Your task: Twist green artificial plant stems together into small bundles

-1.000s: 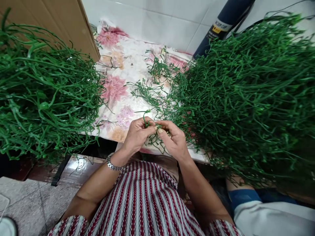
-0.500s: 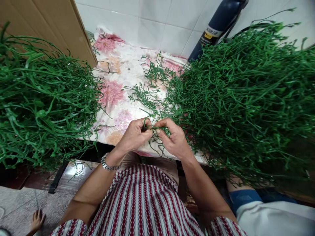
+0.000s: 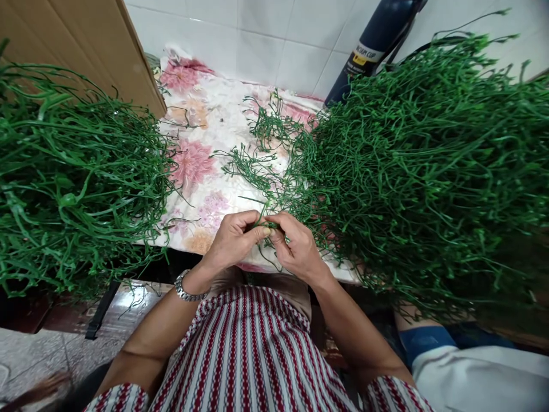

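My left hand (image 3: 235, 237), with a metal watch on its wrist, pinches thin green stems (image 3: 262, 213) over the front edge of the flowered cloth (image 3: 223, 137). Right against it, my right hand (image 3: 297, 243) is closed on the same stems, fingertips meeting. One stem end sticks out to the upper left, and others hang below the fingers. To the right rises a large heap of curly green stems (image 3: 398, 171); another heap (image 3: 81, 183) with longer, flatter strands lies at the left. Small loose clusters (image 3: 253, 166) lie on the cloth beyond my hands.
A dark blue vacuum cup (image 3: 371, 48) leans by the tiled wall behind the right heap. A cardboard box (image 3: 86, 46) stands at the back left. Another person's leg in blue and light clothing (image 3: 484, 369) is at the lower right, and a blurred hand (image 3: 49, 386) at the lower left.
My hands have drawn closer together, fingertips now touching around the stems. The stem end above them lies flatter. At the lower left the other person's hand has moved and blurred.
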`<state>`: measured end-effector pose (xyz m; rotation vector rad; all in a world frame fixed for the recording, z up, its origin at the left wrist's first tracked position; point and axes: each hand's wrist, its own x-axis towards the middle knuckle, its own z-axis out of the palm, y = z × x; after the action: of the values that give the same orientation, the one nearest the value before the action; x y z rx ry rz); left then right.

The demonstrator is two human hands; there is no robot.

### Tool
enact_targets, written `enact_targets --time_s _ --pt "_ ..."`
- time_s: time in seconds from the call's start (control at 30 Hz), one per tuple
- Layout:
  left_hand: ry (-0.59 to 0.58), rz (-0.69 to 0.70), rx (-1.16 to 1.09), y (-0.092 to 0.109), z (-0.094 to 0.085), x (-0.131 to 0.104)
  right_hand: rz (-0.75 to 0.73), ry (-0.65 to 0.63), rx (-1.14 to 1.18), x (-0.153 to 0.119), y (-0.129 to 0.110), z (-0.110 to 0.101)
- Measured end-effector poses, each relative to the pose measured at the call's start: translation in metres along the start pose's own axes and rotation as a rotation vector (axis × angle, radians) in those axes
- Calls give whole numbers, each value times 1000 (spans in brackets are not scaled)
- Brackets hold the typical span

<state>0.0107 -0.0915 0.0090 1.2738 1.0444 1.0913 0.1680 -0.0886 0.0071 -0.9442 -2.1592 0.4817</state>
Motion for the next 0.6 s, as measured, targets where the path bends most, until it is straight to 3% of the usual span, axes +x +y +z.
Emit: enact_targets --time_s 0.17,0.27,0.37,0.43,0.5,0.53,0.6 --pt "-208 -24 163 13 -13 -11 -171 -140 -270 -4 -2 -16" --pt "-350 -148 43 16 -15 -16 -296 -218 -381 -6 -3 -21" --pt "-380 -282 -128 16 -18 -21 -374 -257 -459 -8 0 -25" --pt "-411 -331 -187 16 -27 -27 -398 -241 -484 -9 4 -34" --pt "-451 -340 -208 17 -39 -34 -371 -143 -505 -10 10 -48" --pt "-423 -316 -220 18 -45 -36 -319 -59 -540 -10 12 -55" --pt "-210 -282 -261 19 -49 -37 -179 -31 -579 -8 17 -66"
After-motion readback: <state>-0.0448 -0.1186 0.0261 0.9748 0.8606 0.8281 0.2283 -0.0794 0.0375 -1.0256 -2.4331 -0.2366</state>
